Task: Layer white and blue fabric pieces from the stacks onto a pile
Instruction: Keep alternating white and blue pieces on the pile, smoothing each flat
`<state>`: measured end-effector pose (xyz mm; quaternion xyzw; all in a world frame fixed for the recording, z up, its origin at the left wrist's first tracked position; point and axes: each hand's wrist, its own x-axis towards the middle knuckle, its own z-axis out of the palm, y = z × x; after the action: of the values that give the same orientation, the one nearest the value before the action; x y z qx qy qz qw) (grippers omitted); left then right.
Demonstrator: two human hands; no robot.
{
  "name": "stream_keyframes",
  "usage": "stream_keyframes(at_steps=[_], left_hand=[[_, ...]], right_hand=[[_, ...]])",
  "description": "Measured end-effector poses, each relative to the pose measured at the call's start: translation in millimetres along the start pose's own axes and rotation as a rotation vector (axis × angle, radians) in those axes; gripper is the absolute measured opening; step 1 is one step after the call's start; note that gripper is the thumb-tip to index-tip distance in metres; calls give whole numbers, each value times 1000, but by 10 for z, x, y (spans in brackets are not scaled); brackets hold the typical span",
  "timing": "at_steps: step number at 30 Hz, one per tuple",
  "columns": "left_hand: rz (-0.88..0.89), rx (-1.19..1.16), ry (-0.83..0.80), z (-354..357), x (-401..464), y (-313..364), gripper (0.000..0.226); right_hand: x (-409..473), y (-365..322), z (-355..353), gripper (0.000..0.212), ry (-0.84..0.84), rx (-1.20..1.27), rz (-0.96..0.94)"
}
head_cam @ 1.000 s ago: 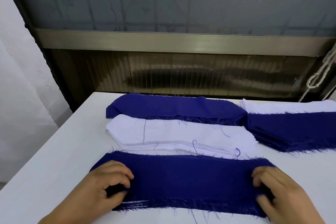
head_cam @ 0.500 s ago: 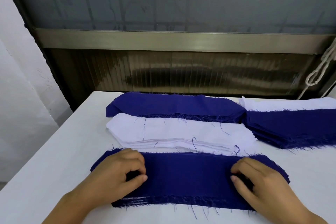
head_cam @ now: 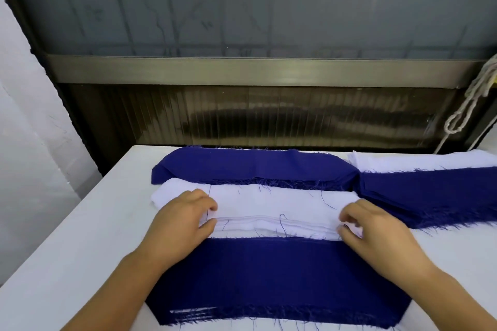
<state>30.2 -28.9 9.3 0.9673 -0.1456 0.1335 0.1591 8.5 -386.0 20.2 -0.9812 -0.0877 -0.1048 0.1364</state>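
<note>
A layered pile topped with a blue piece [head_cam: 269,277] lies nearest me on the white table [head_cam: 67,263]. Behind it sits a stack of white pieces [head_cam: 269,204], and behind that a stack of blue pieces [head_cam: 255,166]. My left hand [head_cam: 183,220] is at the left end of the white stack, thumb and fingers pinching the top white piece at its near edge. At the right end my right hand [head_cam: 373,228] pinches the same layer. Both forearms cross the blue top of the pile.
Another blue stack [head_cam: 430,196] lies at the right with a white stack [head_cam: 430,161] behind it. A dark window frame [head_cam: 242,72] stands past the table's far edge. A knotted cord [head_cam: 468,105] hangs at the right. The table's left edge drops off beside a white wall.
Both hands left the blue top piece of the near pile and moved forward onto the white stack, where they now pinch its top layer at the two ends.
</note>
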Motion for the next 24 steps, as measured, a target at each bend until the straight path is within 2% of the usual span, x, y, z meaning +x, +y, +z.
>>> stream_keyframes(at_steps=[3, 5, 7, 15, 20, 24], left_hand=[[-4, -8, -41, 94, 195, -1, 45], [-36, -52, -32, 170, 190, -25, 53], [-64, -103, -41, 239, 121, -78, 55], [-34, -143, 49, 270, 62, -150, 33], [55, -112, 153, 244, 10, -154, 17], [132, -70, 208, 192, 18, -98, 12]], right_hand=[[255, -62, 103, 28, -124, 86, -109], [319, -62, 177, 34, -167, 102, -138], [297, -18, 258, 31, -125, 116, -151], [202, 116, 374, 24, -8, 207, -137], [192, 58, 389, 16, 130, 209, -151], [191, 43, 376, 19, 166, 266, -84]])
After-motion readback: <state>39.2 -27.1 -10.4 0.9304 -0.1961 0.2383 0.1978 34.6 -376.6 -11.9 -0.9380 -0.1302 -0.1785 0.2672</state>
